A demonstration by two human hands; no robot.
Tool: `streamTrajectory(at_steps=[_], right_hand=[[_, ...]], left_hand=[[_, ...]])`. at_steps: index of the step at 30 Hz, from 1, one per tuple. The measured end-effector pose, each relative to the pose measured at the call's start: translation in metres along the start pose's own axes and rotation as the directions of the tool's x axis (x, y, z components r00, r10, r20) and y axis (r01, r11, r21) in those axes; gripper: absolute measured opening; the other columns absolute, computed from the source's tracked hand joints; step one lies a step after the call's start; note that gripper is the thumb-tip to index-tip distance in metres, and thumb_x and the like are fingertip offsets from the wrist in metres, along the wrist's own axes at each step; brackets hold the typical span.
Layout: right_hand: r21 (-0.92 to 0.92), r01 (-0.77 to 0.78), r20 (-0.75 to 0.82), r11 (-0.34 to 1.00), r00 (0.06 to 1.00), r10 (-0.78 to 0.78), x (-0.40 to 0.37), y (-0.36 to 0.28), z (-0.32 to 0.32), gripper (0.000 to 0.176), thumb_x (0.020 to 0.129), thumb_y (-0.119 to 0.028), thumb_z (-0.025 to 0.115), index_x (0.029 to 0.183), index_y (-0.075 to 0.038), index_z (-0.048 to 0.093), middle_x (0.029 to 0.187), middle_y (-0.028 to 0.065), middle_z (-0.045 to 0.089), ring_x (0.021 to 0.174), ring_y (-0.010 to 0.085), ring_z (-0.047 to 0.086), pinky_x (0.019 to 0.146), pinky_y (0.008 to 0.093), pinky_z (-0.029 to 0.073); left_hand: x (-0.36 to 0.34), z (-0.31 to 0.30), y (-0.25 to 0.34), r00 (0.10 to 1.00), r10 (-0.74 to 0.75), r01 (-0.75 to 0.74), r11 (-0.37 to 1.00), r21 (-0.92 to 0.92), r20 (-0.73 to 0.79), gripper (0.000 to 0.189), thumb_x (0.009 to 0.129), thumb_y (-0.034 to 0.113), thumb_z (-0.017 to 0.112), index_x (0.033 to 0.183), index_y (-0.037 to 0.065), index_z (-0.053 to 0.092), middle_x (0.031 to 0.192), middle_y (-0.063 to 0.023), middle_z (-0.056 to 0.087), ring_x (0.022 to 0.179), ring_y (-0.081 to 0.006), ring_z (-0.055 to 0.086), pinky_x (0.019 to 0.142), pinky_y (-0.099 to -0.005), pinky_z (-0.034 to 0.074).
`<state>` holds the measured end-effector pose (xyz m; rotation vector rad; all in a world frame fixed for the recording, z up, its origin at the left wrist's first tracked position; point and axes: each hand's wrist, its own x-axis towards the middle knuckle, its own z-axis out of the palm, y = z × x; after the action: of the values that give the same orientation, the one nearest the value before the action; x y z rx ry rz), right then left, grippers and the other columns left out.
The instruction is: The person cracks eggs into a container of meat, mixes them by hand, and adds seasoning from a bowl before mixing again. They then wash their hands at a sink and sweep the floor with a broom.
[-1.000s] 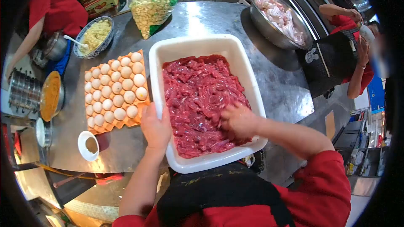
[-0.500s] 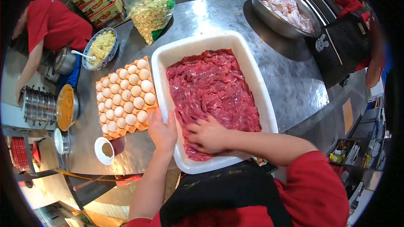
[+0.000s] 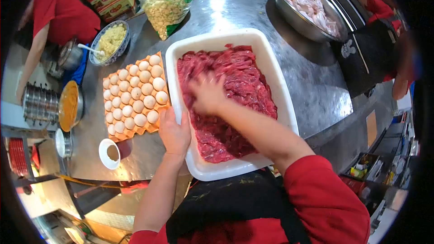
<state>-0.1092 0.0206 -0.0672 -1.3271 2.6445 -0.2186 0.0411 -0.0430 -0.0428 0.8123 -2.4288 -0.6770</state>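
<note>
A white plastic tub (image 3: 288, 108) holds a wide layer of raw, dark red sliced meat (image 3: 244, 79). My right hand (image 3: 207, 94) lies on the meat toward the tub's left side, its fingers spread and slightly blurred; nothing is gripped in it. At the tub's left wall, my left hand (image 3: 175, 131) grips the rim, with the thumb along the inner side. Right beside that hand is an orange tray (image 3: 138, 132) filled with pale eggs (image 3: 135, 93).
A white cup (image 3: 109, 153) with brown powder stands below the eggs. Behind them are a bowl of chopped yellowish food (image 3: 111, 41) and a bag of peeled cloves (image 3: 167, 9). A steel basin (image 3: 300, 22) of pale meat sits back right. Other people stand left (image 3: 65, 13) and right (image 3: 364, 56).
My right hand has moved from the near left part of the meat to farther up, its fingers now spread. The meat's surface is rearranged. My left hand stays on the tub's rim.
</note>
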Motion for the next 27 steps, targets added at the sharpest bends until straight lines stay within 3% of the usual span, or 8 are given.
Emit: streamTrajectory(at_steps=[5,9,11,12,14,17,21,27], right_hand=[[0.17,0.552,0.179,0.817,0.797,-0.576,-0.118,0.017,-0.002,0.036,0.069,-0.038,0.067,0.095,-0.013,0.068,0.12,0.0108,0.049,0.118,0.0361,0.041,0.098,0.0665,0.025],[-0.001,0.596,0.381,0.803,0.742,-0.551,-0.138,0.093,-0.059,0.031,0.069,-0.035,0.068,0.094,-0.017,0.069,0.117,0.0087,0.05,0.116,0.0312,0.044,0.099,0.0596,0.03],[-0.223,0.466,0.541,0.856,0.79,-0.289,-0.104,0.116,-0.081,0.035,0.071,-0.031,0.067,0.101,-0.012,0.069,0.126,0.0109,0.048,0.125,0.0298,0.041,0.097,0.0648,0.032],[-0.222,0.336,0.417,0.915,0.881,-0.222,-0.079,0.13,-0.067,0.034,0.073,-0.029,0.064,0.101,-0.011,0.069,0.13,0.0129,0.046,0.127,0.0333,0.039,0.096,0.0662,0.033],[-0.074,0.006,0.273,0.997,0.962,0.014,-0.01,0.152,-0.035,0.038,0.075,-0.026,0.06,0.107,-0.007,0.066,0.136,0.0172,0.042,0.128,0.0404,0.036,0.096,0.0691,0.031],[0.124,-0.451,0.114,0.884,0.891,0.439,0.035,0.065,-0.023,0.057,0.077,-0.033,0.059,0.126,-0.005,0.054,0.141,0.0218,0.035,0.13,0.0465,0.03,0.098,0.0727,0.024],[0.125,0.134,-0.076,0.983,0.989,-0.125,-0.045,-0.018,0.01,0.06,0.074,-0.036,0.062,0.123,-0.002,0.055,0.142,0.0213,0.034,0.134,0.0499,0.023,0.097,0.076,0.02],[-0.002,0.617,0.378,0.787,0.729,-0.571,-0.124,0.056,-0.029,0.024,0.082,-0.025,0.056,0.1,-0.018,0.071,0.138,0.004,0.044,0.136,0.0385,0.027,0.103,0.076,0.01]], left_hand=[[0.001,0.0,-0.003,1.0,0.026,-0.026,0.997,-0.072,-0.002,0.02,0.081,0.015,0.064,0.089,-0.001,0.055,0.084,-0.0183,0.053,0.079,-0.0368,0.053,0.07,-0.0449,0.043],[0.0,0.001,-0.002,1.0,-0.013,0.011,0.994,-0.109,-0.018,0.019,0.081,0.014,0.063,0.089,-0.001,0.055,0.083,-0.0177,0.053,0.078,-0.0358,0.053,0.068,-0.0438,0.043],[0.003,-0.001,0.002,0.998,-0.064,0.063,0.99,-0.126,-0.004,0.02,0.081,0.015,0.063,0.089,-0.002,0.055,0.083,-0.0175,0.052,0.078,-0.036,0.053,0.068,-0.044,0.043],[0.002,0.0,0.001,0.998,-0.057,0.056,0.994,-0.089,-0.009,0.02,0.081,0.015,0.063,0.089,-0.002,0.055,0.083,-0.0176,0.052,0.079,-0.036,0.054,0.068,-0.0443,0.043],[-0.003,-0.001,0.001,0.998,-0.058,0.057,0.998,-0.038,-0.003,0.021,0.081,0.016,0.063,0.089,-0.001,0.055,0.083,-0.0177,0.053,0.079,-0.036,0.054,0.069,-0.0446,0.043],[0.001,0.0,0.002,1.0,-0.022,0.022,1.0,0.003,-0.017,0.021,0.081,0.016,0.063,0.091,-0.002,0.056,0.084,-0.0179,0.053,0.079,-0.0359,0.054,0.07,-0.0446,0.044],[0.001,-0.002,0.0,1.0,-0.002,0.001,1.0,0.017,0.014,0.022,0.08,0.016,0.063,0.092,-0.002,0.056,0.084,-0.0181,0.053,0.08,-0.0366,0.054,0.071,-0.0442,0.044],[-0.002,0.0,0.0,1.0,-0.006,0.007,1.0,-0.024,0.015,0.023,0.08,0.015,0.063,0.094,-0.001,0.056,0.085,-0.0186,0.054,0.081,-0.0377,0.055,0.071,-0.0453,0.045]])
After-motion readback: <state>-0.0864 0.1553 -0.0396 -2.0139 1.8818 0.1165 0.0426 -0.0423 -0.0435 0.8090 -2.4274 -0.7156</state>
